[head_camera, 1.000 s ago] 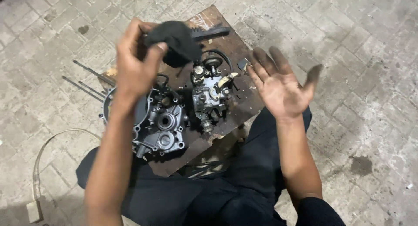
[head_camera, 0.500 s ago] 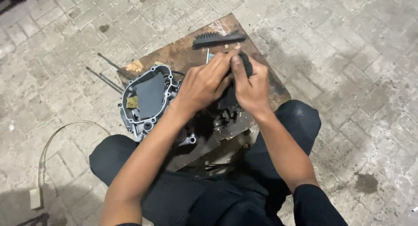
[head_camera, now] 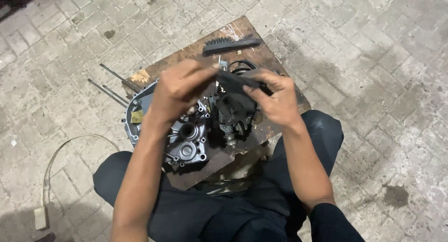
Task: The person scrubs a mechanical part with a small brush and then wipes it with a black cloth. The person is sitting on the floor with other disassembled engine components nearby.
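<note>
My left hand [head_camera: 179,90] and my right hand [head_camera: 275,97] both grip a dark, greasy rag [head_camera: 233,99], stretched between them above a wooden board [head_camera: 186,55]. Under the hands lies a grey metal engine case half [head_camera: 184,141] with round bearing holes. Right of it, partly hidden by the rag, stands an engine part with a shaft [head_camera: 228,137]. A black brush [head_camera: 231,44] lies at the board's far edge.
Several thin metal rods [head_camera: 109,83] lie on the paving left of the board. A pale cord loop [head_camera: 70,153] with a small block [head_camera: 41,217] lies at the lower left. My knees in dark trousers [head_camera: 322,130] frame the board. Brick paving surrounds everything.
One second ago my left hand held the rag up alone, right hand spread open. Both hands then met low over the parts; now they have lifted with the rag between them.
</note>
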